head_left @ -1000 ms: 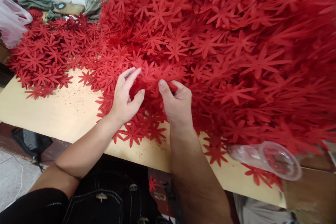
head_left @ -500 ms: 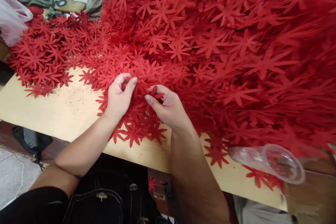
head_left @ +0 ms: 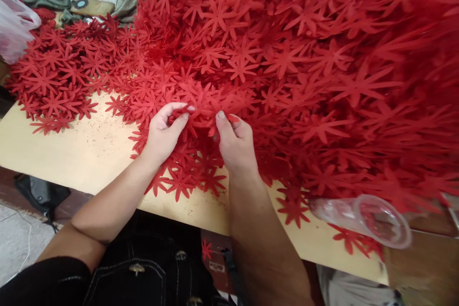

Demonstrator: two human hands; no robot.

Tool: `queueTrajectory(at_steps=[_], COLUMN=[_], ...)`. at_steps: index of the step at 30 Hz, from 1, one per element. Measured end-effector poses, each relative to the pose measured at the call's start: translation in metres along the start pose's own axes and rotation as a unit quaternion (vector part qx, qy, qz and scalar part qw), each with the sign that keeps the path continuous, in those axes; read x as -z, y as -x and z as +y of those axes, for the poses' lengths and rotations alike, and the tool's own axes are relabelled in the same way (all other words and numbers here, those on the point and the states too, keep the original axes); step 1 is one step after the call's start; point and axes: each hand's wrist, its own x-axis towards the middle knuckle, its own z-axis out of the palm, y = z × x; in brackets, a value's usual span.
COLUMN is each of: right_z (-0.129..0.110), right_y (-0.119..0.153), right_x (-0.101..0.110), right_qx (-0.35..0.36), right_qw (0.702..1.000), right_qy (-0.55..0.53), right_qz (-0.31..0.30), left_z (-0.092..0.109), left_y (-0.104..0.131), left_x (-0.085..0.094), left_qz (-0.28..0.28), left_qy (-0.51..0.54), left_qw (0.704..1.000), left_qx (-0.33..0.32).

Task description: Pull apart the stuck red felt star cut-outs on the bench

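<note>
Big pile of red star-shaped cutouts (head_left: 315, 62) covers much of the tabletop (head_left: 96, 153). Clear cup (head_left: 358, 217) lies at right. Left hand (head_left: 161, 136) and right hand (head_left: 238, 146), low in the pile, each pinch red petals (head_left: 204, 115) between thumb and fingers.

This looks like a small workshop: a pale wooden counter (head_left: 68, 153) strewn with dark crumbs, great heaps of red star-shaped cut pieces (head_left: 287, 57), and a brown cardboard surface (head_left: 423, 267) alongside.
</note>
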Motion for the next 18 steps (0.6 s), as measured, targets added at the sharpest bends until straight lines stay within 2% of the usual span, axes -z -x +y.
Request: queueTrajectory(at_steps=[3, 7, 11, 15, 18], right_z=[0.0005, 0.0013, 0.0015, -0.0008, -0.0023], right_y=[0.0002, -0.0002, 0.0003, 0.0018, 0.0029], right_x=[-0.0004, -0.0031, -0.0041, -0.0032, -0.0030], right_qx=[0.006, 0.015, -0.005, 0.008, 0.036], right_qw=[1.000, 0.998, 0.998, 0.998, 0.996], right_qy=[0.004, -0.051, -0.067, -0.054, -0.042], right_qz=[0.004, 0.013, 0.012, -0.042, -0.071], left_z=[0.0008, 0.0022, 0.0039, 0.0044, 0.0020], left_y=[0.0000, -0.0006, 0.0005, 0.0022, 0.0010], left_x=[0.0009, 0.0011, -0.0008, -0.0044, -0.0037], left_qz=[-0.019, -0.026, -0.025, -0.060, -0.054], left_qy=[0.029, 0.047, 0.031, 0.016, -0.010], left_qw=[0.999, 0.995, 0.996, 0.995, 0.996], left_qx=[0.036, 0.081, 0.077, 0.080, 0.069])
